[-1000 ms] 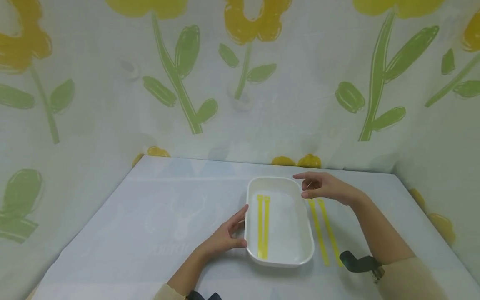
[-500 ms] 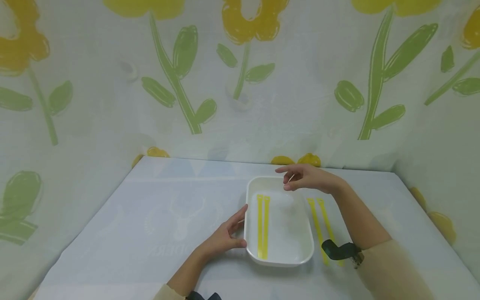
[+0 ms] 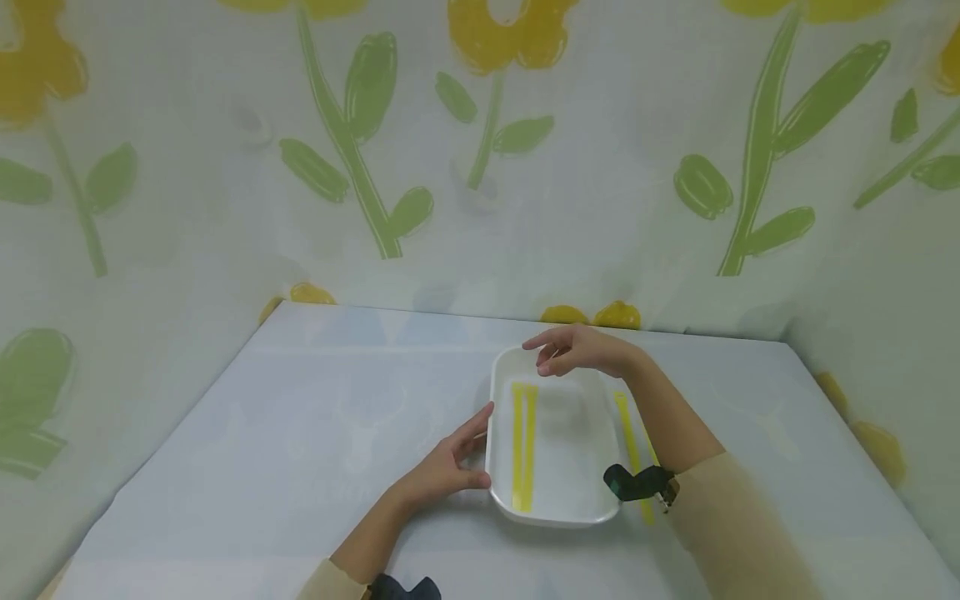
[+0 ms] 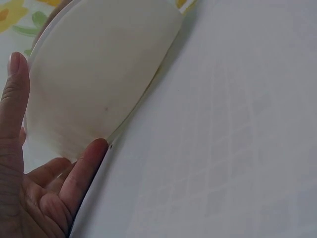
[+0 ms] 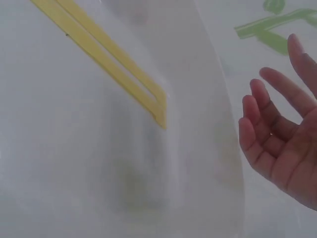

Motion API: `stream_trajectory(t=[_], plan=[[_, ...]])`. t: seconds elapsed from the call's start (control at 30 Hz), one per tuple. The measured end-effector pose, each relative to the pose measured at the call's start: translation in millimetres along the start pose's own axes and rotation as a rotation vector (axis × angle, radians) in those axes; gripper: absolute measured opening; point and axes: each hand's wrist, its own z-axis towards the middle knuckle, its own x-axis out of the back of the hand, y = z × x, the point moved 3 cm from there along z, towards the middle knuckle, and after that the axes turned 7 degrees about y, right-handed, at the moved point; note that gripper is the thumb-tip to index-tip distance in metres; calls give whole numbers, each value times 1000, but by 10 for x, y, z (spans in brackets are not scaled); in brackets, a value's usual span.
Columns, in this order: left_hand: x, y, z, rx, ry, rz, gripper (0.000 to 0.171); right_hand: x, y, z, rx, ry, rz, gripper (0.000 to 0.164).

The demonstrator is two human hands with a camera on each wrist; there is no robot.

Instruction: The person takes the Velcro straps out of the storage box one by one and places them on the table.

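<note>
A white rectangular tray [image 3: 570, 450] with raised walls stands on the table. Two long flat yellow strips [image 3: 523, 450] lie side by side in its left half; the right wrist view shows their yellow ends [image 5: 159, 109] near the wall. My left hand [image 3: 450, 467] touches the tray's left wall with thumb and fingertips spread along it. From the left wrist, the fingers [image 4: 86, 166] rest low against the tray's outer side [image 4: 99, 74]. My right hand [image 3: 581, 350] hovers over the far end of the tray, fingers loosely bent, holding nothing.
Outside the tray on the right lie more yellow strips [image 3: 628, 433], partly hidden by my right forearm. Dark wrist mounts [image 3: 637, 483] sit at both cuffs. A flower-patterned cloth [image 3: 600, 208] hangs behind the pale table [image 3: 300, 467].
My right hand has moved left from beside the tray's far right corner to over its far end. The left hand stays at the tray's left wall. The view has shifted slightly.
</note>
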Motion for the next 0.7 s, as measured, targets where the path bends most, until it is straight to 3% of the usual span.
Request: stream_trajectory(t=[0.3,0.4,0.5,0.7], plan=[[-15,4,-9,14,-4,4,100,-197,301,223,-260,33,2,48],[-8,8,-8,11,-6,-3,100,-245,382,274,-326,52,-47,49],[-4,11,-3,7,-7,-11,100,-283,429,310,-362,68,-112,49],[6,11,8,-8,-11,-16,102,-350,429,363,-350,98,-188,52]])
